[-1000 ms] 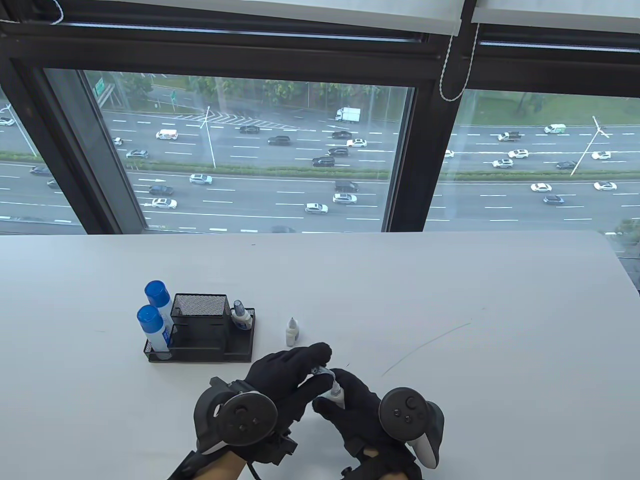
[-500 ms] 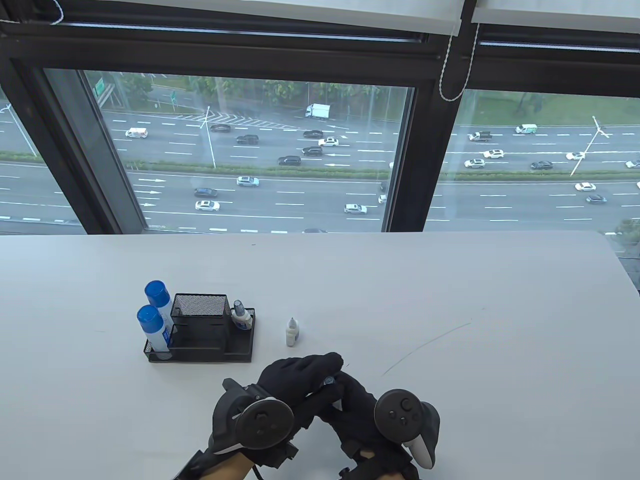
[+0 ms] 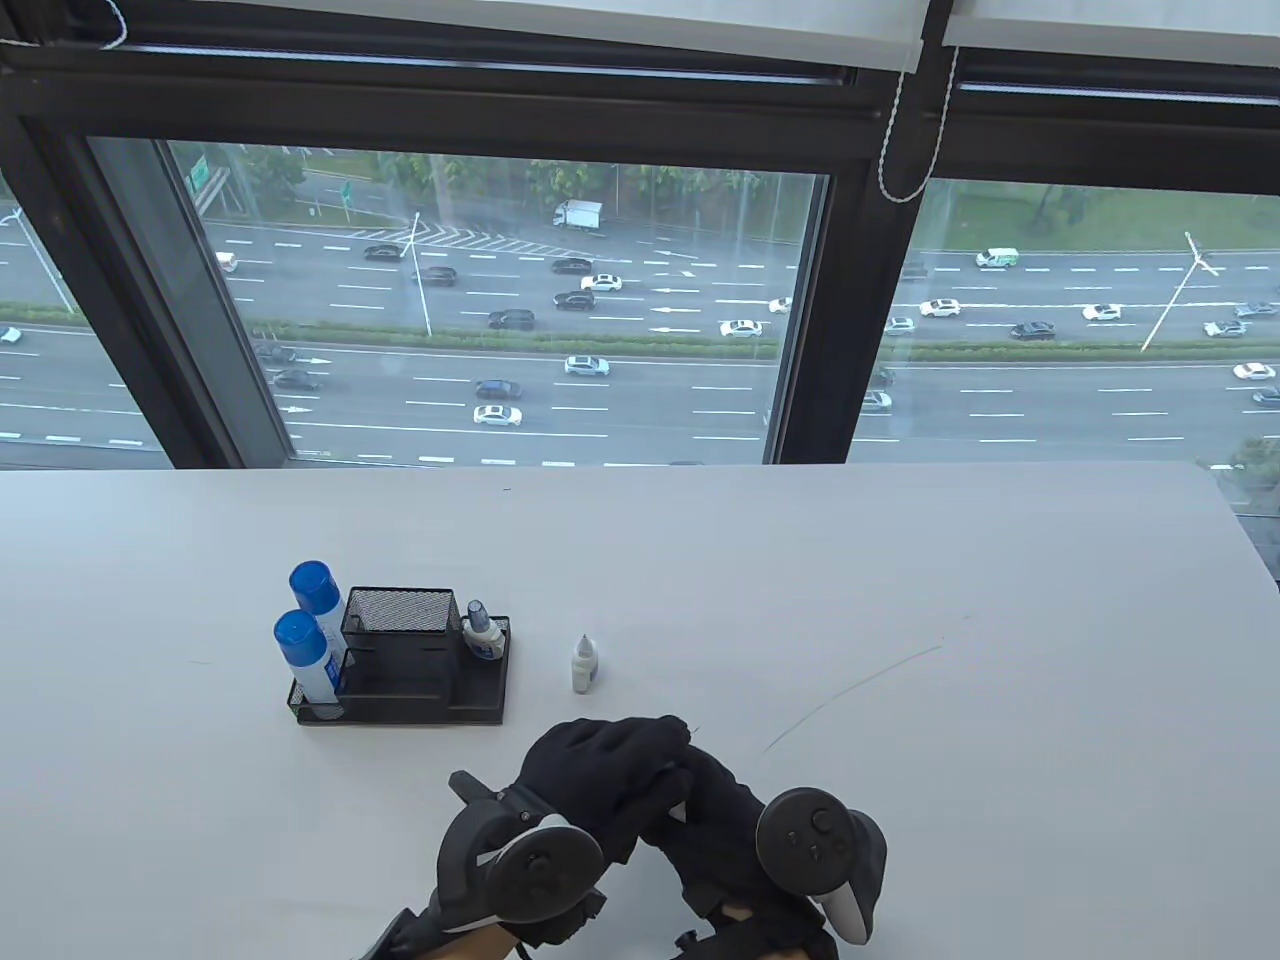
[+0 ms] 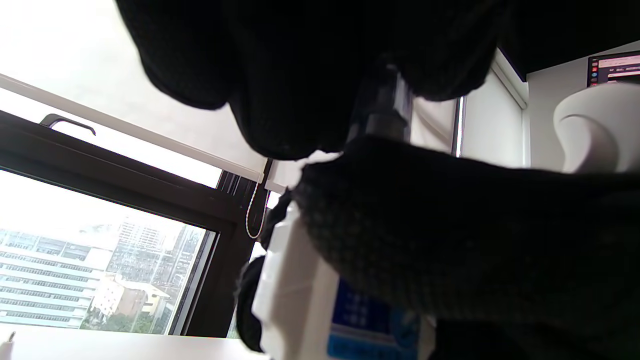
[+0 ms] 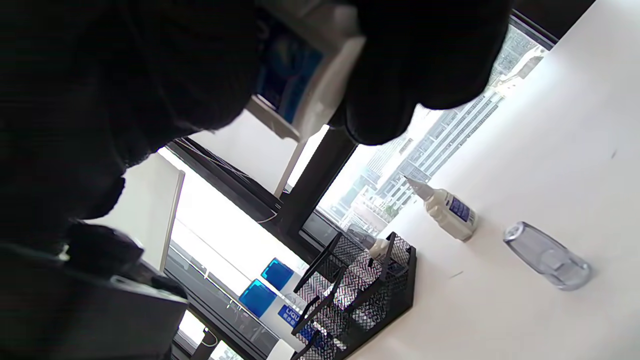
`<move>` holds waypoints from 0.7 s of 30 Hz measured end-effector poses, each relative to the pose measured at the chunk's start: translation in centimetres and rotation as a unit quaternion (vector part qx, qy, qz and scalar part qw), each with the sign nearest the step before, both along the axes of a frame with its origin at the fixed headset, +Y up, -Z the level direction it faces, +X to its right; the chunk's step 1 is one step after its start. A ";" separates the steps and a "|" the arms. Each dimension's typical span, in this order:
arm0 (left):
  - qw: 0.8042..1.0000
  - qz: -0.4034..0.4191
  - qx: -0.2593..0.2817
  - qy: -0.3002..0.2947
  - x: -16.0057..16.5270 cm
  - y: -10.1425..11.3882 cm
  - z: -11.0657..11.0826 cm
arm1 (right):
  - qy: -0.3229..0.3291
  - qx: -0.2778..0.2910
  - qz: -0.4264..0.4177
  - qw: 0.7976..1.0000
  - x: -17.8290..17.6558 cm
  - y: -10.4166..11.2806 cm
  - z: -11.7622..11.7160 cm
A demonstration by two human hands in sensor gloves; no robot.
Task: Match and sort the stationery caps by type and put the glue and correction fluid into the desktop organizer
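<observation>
- At the far left you have two blue-capped glue bottles [image 3: 305, 655] standing upright in the left end of the black mesh organizer [image 3: 400, 670], one behind the other.
- In the organizer's right compartment a small correction fluid bottle with a clear cap [image 3: 481, 632] stands upright.
- Just right of the organizer, on the white table [image 3: 900, 600], a small uncapped bottle [image 3: 583, 665] stands alone, clear of the mesh wall.
- The right wrist view shows a loose clear cap [image 5: 547, 256] lying on its side on the table near that bottle.
- Your left hand [image 3: 600, 765], at the near edge, has its fingers curled over the top of a white bottle with a blue label [image 4: 320, 305]; whether it pinches a cap there is hidden by the glove.
- Your right hand [image 3: 715, 820] touches the left one, and its fingers wrap round that bottle's body, holding it above the table.
</observation>
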State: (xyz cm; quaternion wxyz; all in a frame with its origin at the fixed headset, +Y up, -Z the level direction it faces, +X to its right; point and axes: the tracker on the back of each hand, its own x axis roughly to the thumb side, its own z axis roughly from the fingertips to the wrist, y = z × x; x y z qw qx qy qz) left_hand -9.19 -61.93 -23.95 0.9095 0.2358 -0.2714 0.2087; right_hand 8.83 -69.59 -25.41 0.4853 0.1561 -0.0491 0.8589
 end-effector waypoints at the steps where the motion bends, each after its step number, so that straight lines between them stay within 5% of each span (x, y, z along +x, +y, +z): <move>1: 1.000 0.000 0.000 0.001 0.0 0.0 0.0 | 0.000 0.001 0.003 1.000 0.0 0.0 0.0; 21: 0.999 -0.027 0.022 0.007 0.7 -0.4 0.5 | -0.014 0.005 -0.008 1.000 0.6 0.4 -0.1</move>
